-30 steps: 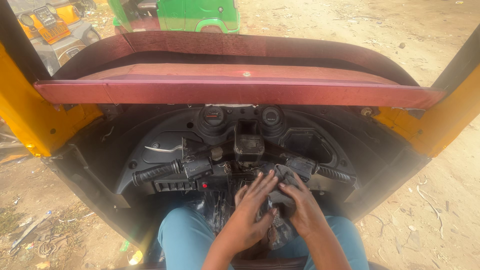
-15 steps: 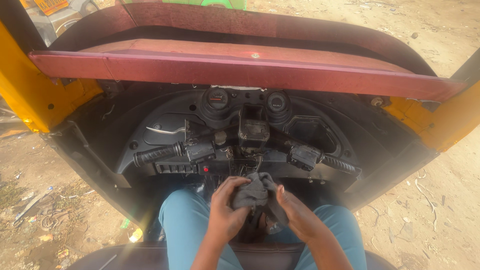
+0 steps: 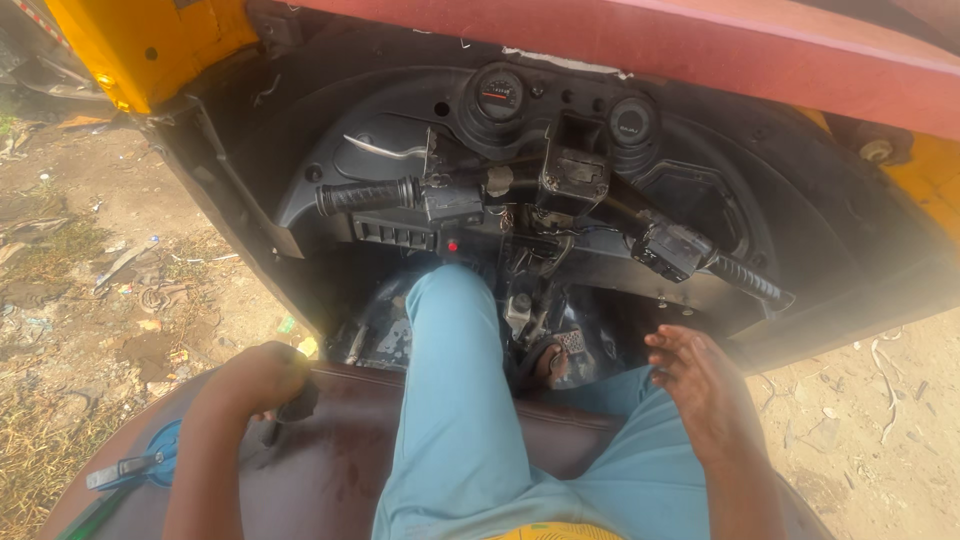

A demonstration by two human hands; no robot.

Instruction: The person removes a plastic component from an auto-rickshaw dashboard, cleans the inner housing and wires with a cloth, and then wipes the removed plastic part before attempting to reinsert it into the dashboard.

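A person's left hand (image 3: 255, 378) is closed over a small dark object (image 3: 297, 407) at the front edge of a brown vinyl seat (image 3: 340, 455), fingers curled around it; what the object is cannot be told. The right hand (image 3: 700, 385) hovers open and empty above the right knee, fingers spread, touching nothing visible. Two legs in light blue trousers (image 3: 455, 400) stretch forward from the seat into the footwell of a three-wheeled vehicle, the left leg raised and running straight toward the steering column. One bare foot (image 3: 548, 362) shows low in the footwell, near a metal pedal. Ahead, a single black handlebar (image 3: 520, 215) spans the dashboard with two ribbed grips, one at the left (image 3: 365, 195) and one at the right (image 3: 750, 282), and one silver lever (image 3: 385, 150) above the left grip. Two round gauges (image 3: 498, 97) sit side by side at the top of the black dashboard. A single small red light (image 3: 453, 246) glows beneath the switch block. At the seat's lower left lies one blue-handled tool (image 3: 135, 465). A maroon panel (image 3: 720, 50) crosses the top, with yellow bodywork (image 3: 150, 45) at the left corner, and littered bare ground (image 3: 90, 280) lies outside.
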